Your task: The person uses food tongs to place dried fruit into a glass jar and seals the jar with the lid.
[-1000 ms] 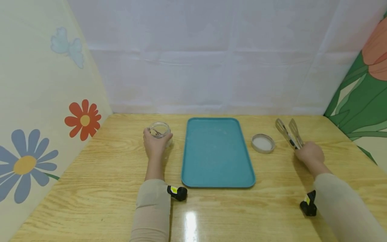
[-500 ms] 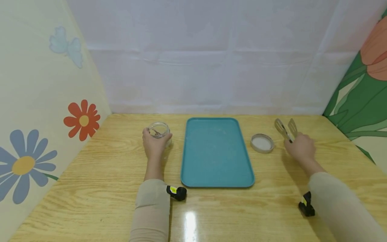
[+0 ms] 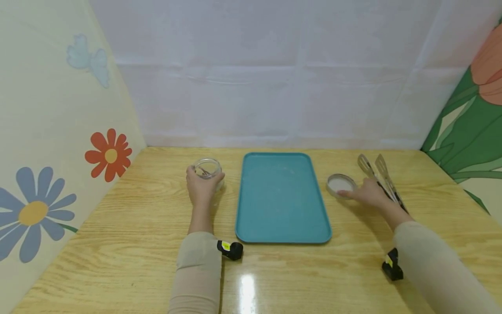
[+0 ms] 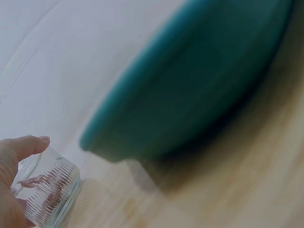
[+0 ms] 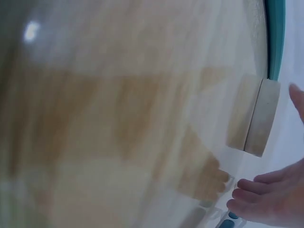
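My left hand (image 3: 201, 188) holds a clear glass jar (image 3: 208, 161) from its near side, thumb and fingers around it. In the left wrist view the ribbed jar (image 4: 54, 194) stands tilted across the picture, with reddish-brown pieces inside. My right hand (image 3: 370, 192) reaches over the right edge of a round pale lid (image 3: 338, 183), its thumb overlapping the lid. Straight fingers and a raised thumb show on the right hand (image 5: 270, 197) in the right wrist view, apart from the lid (image 5: 262, 118). Slotted metal tongs (image 3: 381, 165) lie behind and under the right hand, partly hidden.
A teal rectangular tray (image 3: 282, 198) lies on the wooden table (image 3: 129, 244) between the jar and the lid. A white cloth (image 3: 251, 87) hangs behind the table, with flower-printed panels (image 3: 35, 213) at both sides.
My right hand has let go of the tongs, leaving them on the table, and moved left to the lid. The left hand stays on the jar.
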{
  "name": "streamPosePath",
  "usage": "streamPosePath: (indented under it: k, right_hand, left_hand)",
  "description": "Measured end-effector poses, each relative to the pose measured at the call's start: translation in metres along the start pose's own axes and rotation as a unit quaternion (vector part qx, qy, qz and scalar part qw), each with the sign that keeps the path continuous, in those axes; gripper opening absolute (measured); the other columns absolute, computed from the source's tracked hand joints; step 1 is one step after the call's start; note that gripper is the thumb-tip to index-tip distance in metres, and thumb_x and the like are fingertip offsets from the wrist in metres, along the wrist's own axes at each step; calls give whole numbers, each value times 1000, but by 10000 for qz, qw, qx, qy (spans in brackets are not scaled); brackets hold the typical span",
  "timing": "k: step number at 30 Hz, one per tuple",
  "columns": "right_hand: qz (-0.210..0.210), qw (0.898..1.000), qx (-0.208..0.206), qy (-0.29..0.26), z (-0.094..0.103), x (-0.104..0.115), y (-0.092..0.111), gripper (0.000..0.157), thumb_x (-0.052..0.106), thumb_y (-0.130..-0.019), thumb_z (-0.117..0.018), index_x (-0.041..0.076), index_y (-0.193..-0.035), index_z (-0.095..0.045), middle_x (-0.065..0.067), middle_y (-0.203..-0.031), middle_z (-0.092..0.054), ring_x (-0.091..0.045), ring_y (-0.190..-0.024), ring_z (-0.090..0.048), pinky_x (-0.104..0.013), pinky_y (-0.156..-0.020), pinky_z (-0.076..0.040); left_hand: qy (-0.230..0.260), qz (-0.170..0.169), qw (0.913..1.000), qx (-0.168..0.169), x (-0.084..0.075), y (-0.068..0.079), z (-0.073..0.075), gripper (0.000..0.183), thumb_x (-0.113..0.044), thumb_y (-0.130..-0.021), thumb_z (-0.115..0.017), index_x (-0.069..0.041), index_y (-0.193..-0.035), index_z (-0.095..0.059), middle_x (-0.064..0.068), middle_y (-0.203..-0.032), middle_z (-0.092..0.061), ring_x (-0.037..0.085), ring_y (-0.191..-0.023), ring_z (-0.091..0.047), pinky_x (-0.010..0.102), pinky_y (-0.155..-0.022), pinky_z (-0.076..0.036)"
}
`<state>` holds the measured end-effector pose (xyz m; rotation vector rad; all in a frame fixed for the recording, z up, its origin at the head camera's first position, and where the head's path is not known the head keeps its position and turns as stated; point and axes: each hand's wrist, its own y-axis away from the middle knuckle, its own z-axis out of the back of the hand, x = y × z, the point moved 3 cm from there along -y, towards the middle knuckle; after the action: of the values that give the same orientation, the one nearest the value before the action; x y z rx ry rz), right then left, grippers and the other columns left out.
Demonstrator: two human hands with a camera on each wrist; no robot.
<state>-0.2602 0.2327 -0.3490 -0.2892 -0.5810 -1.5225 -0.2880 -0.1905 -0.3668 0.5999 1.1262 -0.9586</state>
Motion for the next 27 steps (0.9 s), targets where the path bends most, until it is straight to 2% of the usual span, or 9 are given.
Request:
streamPosePath:
  k: [4, 6, 9, 13, 18, 27]
  right_hand:
    - [195, 9989, 106, 405, -5, -1, -5, 96, 56, -70, -59, -25, -113, -31, -41, -106, -40, -44, -89, -46, -47, -70, -42]
    - [290, 9986, 64, 440, -7, -2, -6, 88, 55, -69, -61, -23, -105, -38, -35, -94, -47, -38, -80, -50, -42, -63, -43]
    - [303, 9990, -19, 331, -10, -1, -8, 86, 53, -69, -63, -22, -103, -39, -32, -90, -48, -34, -77, -50, -40, -62, -43]
    - [279, 9989, -218, 300, -13, 0, -9, 86, 50, -69, -64, -23, -104, -37, -34, -90, -47, -37, -78, -49, -43, -63, -43]
    - [354, 9975, -533, 310, -15, 2, -9, 78, 46, -69, -66, -22, -99, -41, -32, -85, -49, -38, -74, -50, -44, -62, -43]
    - [243, 9958, -841, 264, -17, 3, -10, 76, 47, -68, -66, -20, -96, -43, -30, -83, -50, -37, -73, -50, -45, -62, -43]
  left_hand:
    - [35, -42, 10000, -20, 1, 0, 1, 95, -34, -62, -75, -10, -135, -19, 14, -132, -29, 32, -117, -30, 46, -93, -28]
    - [59, -82, 9999, -6, 1, -1, 1, 96, -33, -61, -76, -10, -135, -18, 14, -132, -29, 32, -117, -30, 46, -93, -27]
    - [31, -102, 9999, 49, 2, -1, 1, 98, -32, -61, -77, -10, -135, -17, 14, -132, -28, 31, -118, -29, 46, -93, -27]
    - [-80, -163, 9998, 106, 1, 0, 1, 99, -30, -61, -77, -10, -135, -16, 15, -133, -27, 32, -119, -27, 46, -94, -26]
    - [-89, -230, 9996, 119, 1, 2, 2, 96, -28, -62, -77, -9, -135, -16, 16, -133, -26, 33, -119, -27, 46, -94, -25]
    - [-101, -284, 9995, 78, 1, 0, 2, 94, -26, -62, -77, -8, -133, -18, 17, -131, -29, 33, -118, -29, 45, -94, -26]
